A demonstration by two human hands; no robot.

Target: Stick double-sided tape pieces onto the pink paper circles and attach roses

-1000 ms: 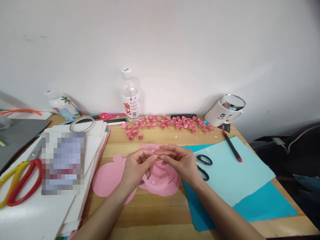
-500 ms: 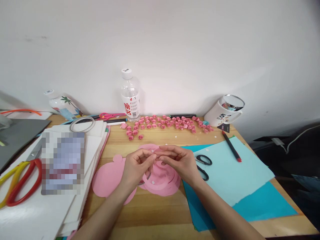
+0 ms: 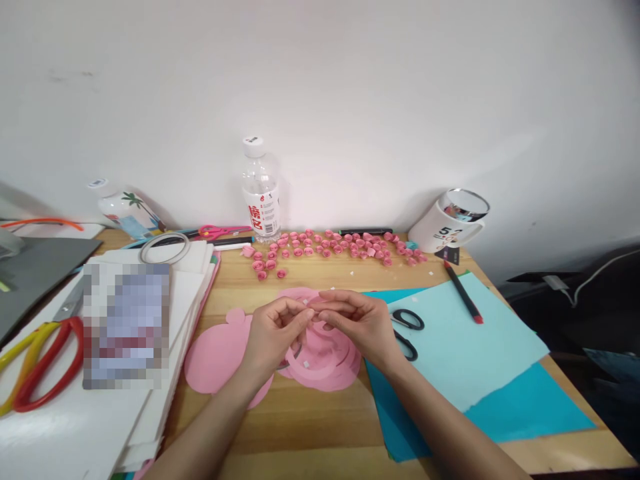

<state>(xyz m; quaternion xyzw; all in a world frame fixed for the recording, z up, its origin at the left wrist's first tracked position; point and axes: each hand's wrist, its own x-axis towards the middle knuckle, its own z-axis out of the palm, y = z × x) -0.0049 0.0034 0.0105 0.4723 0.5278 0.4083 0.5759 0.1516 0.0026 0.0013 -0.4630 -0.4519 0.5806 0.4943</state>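
Observation:
My left hand [image 3: 280, 327] and my right hand [image 3: 356, 325] meet fingertip to fingertip above the middle of the desk. Both are closed in a pinch on a small piece of pink paper [image 3: 316, 319], mostly hidden by the fingers. Below them lie cut pink paper rings and spirals [image 3: 325, 373], partly covered by my hands. Round pink paper pieces [image 3: 215, 357] are left of my left wrist. Black-handled scissors [image 3: 409, 320] rest beside my right hand, their blades out of sight. Farther back, many rolled pink paper roses [image 3: 338, 248] are spread in a band.
Blue paper sheets [image 3: 500, 340] with a red-tipped marker [image 3: 464, 293] cover the right side. White papers [image 3: 115, 427] carry red-and-yellow scissors [image 3: 47, 363] and a tape ring [image 3: 165, 249] at left. A bottle [image 3: 263, 193] and a white mug [image 3: 445, 223] stand near the wall.

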